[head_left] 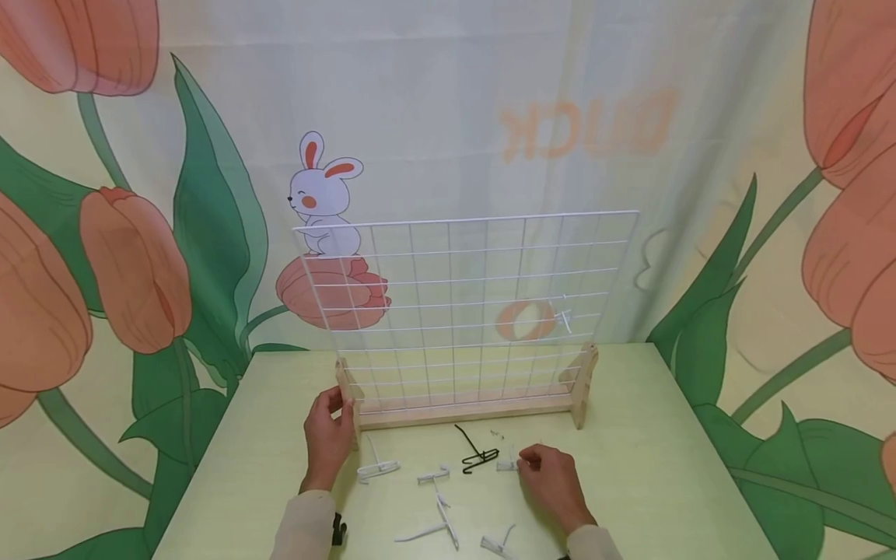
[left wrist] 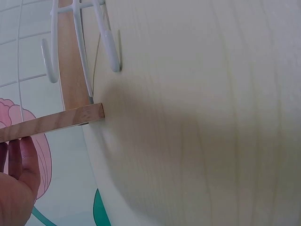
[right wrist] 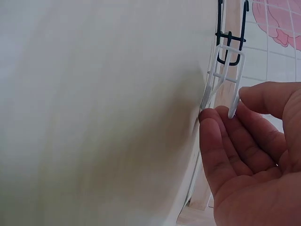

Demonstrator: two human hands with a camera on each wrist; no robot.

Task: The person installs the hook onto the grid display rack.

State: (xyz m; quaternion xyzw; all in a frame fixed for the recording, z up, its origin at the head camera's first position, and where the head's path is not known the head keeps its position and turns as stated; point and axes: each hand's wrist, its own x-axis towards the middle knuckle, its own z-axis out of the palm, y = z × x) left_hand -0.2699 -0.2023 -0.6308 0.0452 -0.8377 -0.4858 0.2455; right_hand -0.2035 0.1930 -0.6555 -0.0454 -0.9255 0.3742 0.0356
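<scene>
A white wire grid panel (head_left: 465, 268) stands upright in a wooden base (head_left: 465, 408). My left hand (head_left: 330, 435) is at the left end of that base, fingers touching the outer side of its wooden end piece (left wrist: 51, 123). The right hand (head_left: 553, 478) pinches one prong of a white wire hook (right wrist: 228, 75) between thumb and fingers, low over the table. Just beyond it lies a black wire hook (head_left: 480, 459), overlapping the white one in the right wrist view. One small white hook (head_left: 564, 317) hangs on the grid near its right side.
More white wire hooks lie on the pale table (head_left: 665, 482): one hook (head_left: 378, 468) near the left hand, a hook (head_left: 434, 476) in the middle, a longer hook (head_left: 442, 523) in front and another hook (head_left: 497, 544) at the front edge. A printed curtain (head_left: 434, 101) hangs behind.
</scene>
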